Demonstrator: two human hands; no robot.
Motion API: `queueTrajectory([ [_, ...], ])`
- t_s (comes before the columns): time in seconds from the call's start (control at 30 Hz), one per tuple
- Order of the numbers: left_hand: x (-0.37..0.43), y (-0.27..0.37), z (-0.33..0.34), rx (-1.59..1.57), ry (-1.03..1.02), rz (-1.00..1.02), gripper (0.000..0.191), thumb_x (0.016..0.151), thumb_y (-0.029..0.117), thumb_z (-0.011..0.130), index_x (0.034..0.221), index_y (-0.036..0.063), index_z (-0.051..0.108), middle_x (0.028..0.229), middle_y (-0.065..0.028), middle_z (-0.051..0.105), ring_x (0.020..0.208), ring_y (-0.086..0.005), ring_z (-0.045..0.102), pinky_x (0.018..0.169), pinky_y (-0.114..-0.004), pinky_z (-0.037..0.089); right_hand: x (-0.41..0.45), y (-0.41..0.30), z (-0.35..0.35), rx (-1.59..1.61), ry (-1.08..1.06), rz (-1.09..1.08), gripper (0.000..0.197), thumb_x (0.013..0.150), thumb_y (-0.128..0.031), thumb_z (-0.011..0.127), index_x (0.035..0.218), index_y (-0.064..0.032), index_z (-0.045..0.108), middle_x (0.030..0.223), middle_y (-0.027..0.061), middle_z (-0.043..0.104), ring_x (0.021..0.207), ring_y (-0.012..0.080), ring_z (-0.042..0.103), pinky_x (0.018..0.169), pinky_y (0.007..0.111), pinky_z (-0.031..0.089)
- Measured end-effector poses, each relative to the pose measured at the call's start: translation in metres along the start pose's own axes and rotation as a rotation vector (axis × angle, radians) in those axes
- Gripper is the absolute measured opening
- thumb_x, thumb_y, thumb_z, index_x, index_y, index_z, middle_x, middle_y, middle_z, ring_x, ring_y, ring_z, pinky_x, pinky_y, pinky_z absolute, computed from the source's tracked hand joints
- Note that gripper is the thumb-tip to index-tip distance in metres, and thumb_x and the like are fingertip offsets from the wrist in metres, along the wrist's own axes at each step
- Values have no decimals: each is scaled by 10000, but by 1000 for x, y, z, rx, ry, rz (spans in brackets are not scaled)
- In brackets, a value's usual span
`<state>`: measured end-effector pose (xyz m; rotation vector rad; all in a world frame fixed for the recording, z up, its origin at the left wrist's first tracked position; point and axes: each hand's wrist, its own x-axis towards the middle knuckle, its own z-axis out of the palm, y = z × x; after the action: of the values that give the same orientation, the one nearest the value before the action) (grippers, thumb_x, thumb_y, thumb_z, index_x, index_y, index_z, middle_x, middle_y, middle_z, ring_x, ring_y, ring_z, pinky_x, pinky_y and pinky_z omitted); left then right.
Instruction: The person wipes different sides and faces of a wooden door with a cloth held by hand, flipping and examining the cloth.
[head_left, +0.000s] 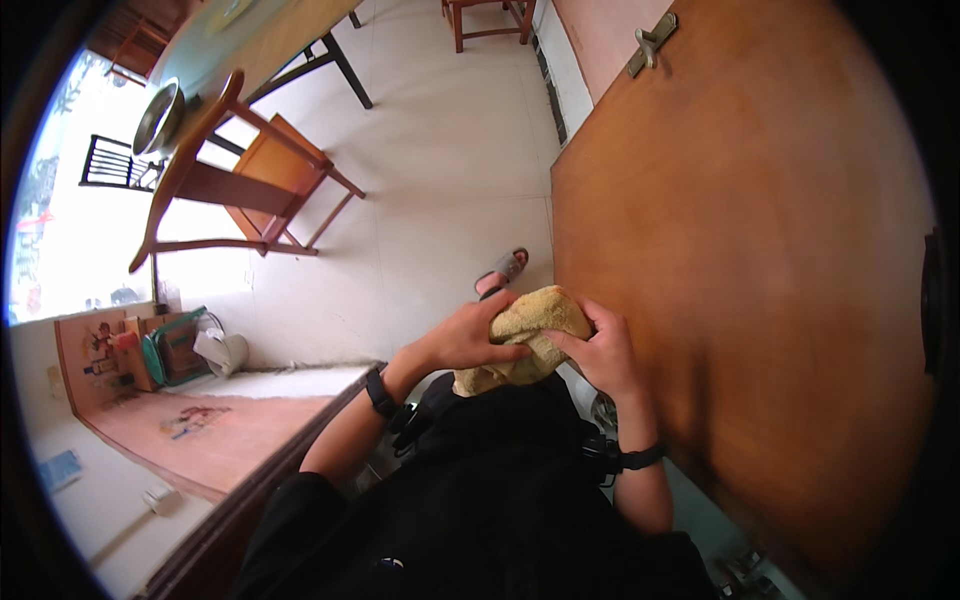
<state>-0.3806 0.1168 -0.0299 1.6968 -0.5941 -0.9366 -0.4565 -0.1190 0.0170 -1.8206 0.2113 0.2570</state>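
Note:
A yellow terry cloth, bunched and folded, is held between both hands in front of my body. My left hand grips its left side, the thumb lying across the lower folds. On the other side my right hand clasps the cloth, with the thumb pressed on its top and the fingers behind it. A loose end of the cloth hangs toward the lower left, over my black clothing. Black straps circle both my wrists.
A wooden door with a metal handle stands close on my right. To the left are a wooden chair and a table with a metal bowl near its edge. A sandalled foot shows on the pale tiled floor.

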Motion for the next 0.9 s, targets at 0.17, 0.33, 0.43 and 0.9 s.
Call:
queueTrajectory([
  [0.17,85,-8,-55,-288,17,-113,623,921,287,806,1400,0,530,1250,-136,666,1166,-229,638,1003,-375,518,110,16,-22,410,267,180,395,895,-99,824,1213,-20,604,1013,77,724,915,125,701,799,288,587],
  [0.33,177,45,-124,-364,244,-166,623,973,233,757,1466,-11,465,1310,-106,616,1222,-182,583,1052,-343,491,215,5,-27,922,435,303,495,956,-227,796,1312,-45,506,1167,165,671,1035,188,695,838,320,591],
  [0.43,221,66,-159,-447,311,8,699,964,227,766,1516,3,401,1382,-117,574,1287,-198,555,1070,-352,488,278,-34,-32,1231,399,179,526,983,-243,769,1377,-34,490,1210,150,658,1062,202,687,874,337,597],
  [0.9,371,106,-346,-581,142,119,475,959,160,673,1385,-8,550,1280,-84,654,1142,-186,643,962,-345,544,439,-186,-75,-648,595,-264,618,1042,-311,650,1519,36,468,1453,245,568,1399,325,520,1164,409,403],
])
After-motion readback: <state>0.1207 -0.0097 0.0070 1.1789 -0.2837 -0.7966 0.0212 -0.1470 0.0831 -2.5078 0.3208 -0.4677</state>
